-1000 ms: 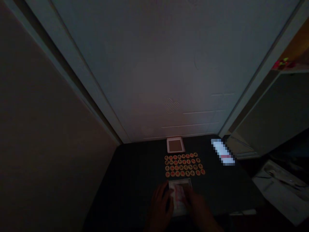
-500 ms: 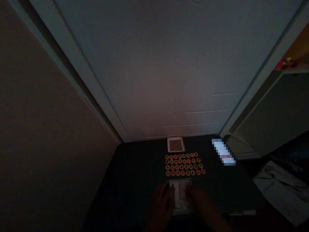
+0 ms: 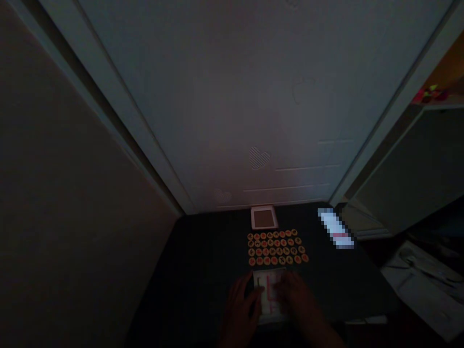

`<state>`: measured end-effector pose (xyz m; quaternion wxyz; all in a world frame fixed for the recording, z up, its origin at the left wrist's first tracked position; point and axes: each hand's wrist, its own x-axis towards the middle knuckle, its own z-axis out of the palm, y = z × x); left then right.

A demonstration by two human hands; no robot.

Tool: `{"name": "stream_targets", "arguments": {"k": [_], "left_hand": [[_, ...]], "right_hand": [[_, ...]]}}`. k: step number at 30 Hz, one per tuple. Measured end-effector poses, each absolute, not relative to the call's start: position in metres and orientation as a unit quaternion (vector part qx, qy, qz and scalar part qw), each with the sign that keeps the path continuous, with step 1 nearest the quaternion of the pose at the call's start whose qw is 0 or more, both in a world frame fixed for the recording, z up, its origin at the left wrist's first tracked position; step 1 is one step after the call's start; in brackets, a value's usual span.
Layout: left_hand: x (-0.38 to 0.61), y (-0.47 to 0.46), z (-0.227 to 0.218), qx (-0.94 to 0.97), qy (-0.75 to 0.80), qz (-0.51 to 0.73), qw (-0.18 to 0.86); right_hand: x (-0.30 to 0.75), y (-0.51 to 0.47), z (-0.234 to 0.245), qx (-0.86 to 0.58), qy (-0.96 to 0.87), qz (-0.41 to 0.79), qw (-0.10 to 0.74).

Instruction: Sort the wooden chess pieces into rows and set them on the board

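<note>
The scene is very dark. Both my hands rest on a folded white sheet with red lines [image 3: 268, 290] lying at the near edge of a dark table [image 3: 203, 270]. My left hand [image 3: 241, 302] holds its left side, fingers curled onto the edge. My right hand [image 3: 299, 299] lies on its right side, fingers bent over the paper. Just beyond the sheet, several round orange game pieces [image 3: 276, 247] sit in neat rows. A small open box with a white rim [image 3: 264, 218] stands behind them.
A white door [image 3: 253, 121] rises behind the table, a wall [image 3: 65, 217] to the left. A blurred white object [image 3: 335, 228] lies at the table's back right. Pale papers or bags [image 3: 420, 280] sit lower right, a shelf [image 3: 431, 94] above them.
My right hand has slid a little further left and up over the sheet; more red lines show on the paper now. The pieces and box have not moved.
</note>
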<state>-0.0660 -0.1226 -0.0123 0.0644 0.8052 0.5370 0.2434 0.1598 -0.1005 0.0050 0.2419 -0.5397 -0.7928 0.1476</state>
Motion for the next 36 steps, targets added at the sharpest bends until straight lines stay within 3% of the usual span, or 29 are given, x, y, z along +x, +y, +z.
{"name": "stream_targets", "arguments": {"k": [6, 11, 21, 36], "left_hand": [[-0.067, -0.123, -0.013, 0.807, 0.534, 0.242, 0.067], [-0.065, -0.122, -0.013, 0.802, 0.539, 0.250, 0.067], [-0.075, -0.128, -0.014, 0.799, 0.541, 0.229, 0.128], [-0.074, -0.131, -0.009, 0.826, 0.517, 0.194, 0.115]], "right_hand": [[0.161, -0.102, 0.013, -0.506, -0.836, 0.132, 0.166], [0.166, -0.104, 0.019, -0.486, -0.842, 0.175, 0.159], [0.197, -0.119, -0.003, -0.458, -0.827, 0.174, 0.276], [0.213, -0.125, -0.018, -0.487, -0.815, 0.161, 0.268]]}}
